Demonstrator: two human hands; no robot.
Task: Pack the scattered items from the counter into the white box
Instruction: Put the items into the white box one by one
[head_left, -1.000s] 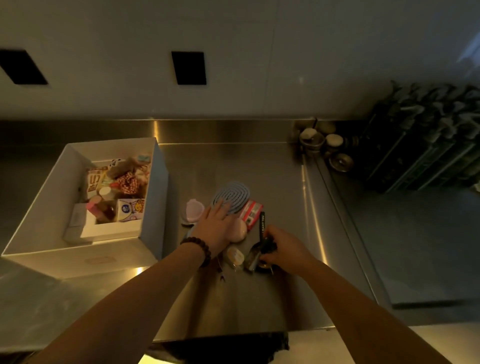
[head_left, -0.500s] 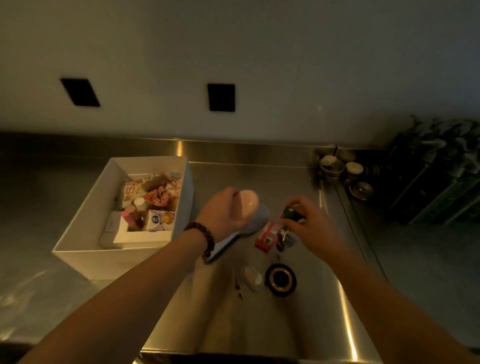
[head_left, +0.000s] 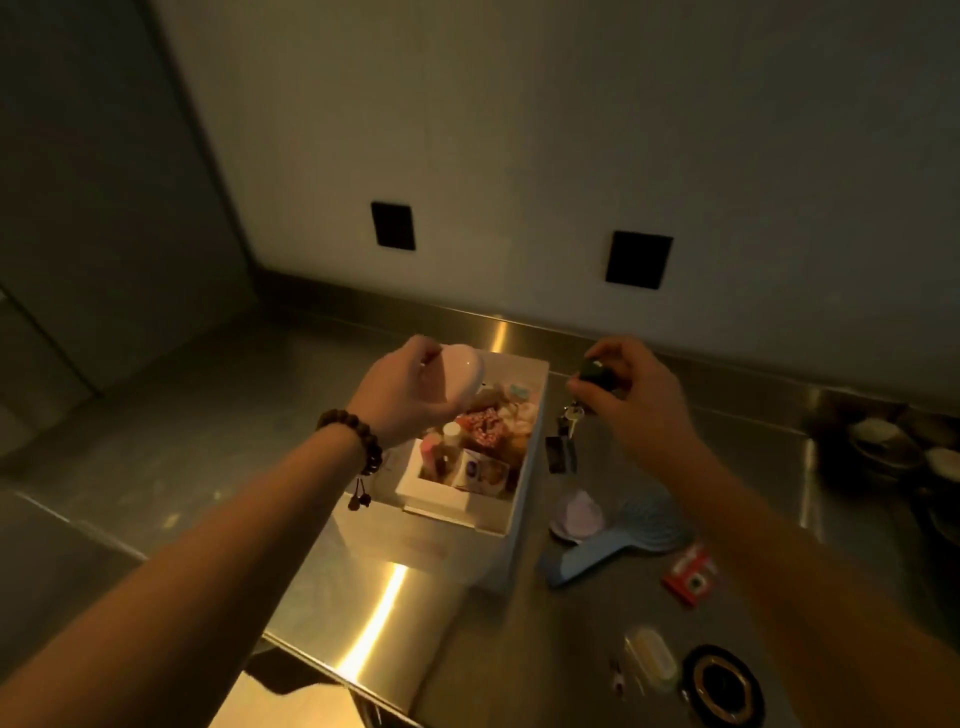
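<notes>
From the head view, the left hand (head_left: 402, 397) grips a smooth, rounded pink case (head_left: 460, 382) over the white box (head_left: 511, 525), a square-cornered carton. Right of it, the right hand (head_left: 631, 402) pinches a dark fob (head_left: 597, 375) with metal keys (head_left: 570, 418) dangling below.

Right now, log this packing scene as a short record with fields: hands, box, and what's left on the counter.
left hand: holds a pink rounded case above the white box
right hand: pinches a dark key fob; keys dangle beside the box's right wall
box contents: already holds small packets and bottles
left on counter: lilac pad, blue hairbrush, red packet, small clear case, round black-and-gold item
</notes>
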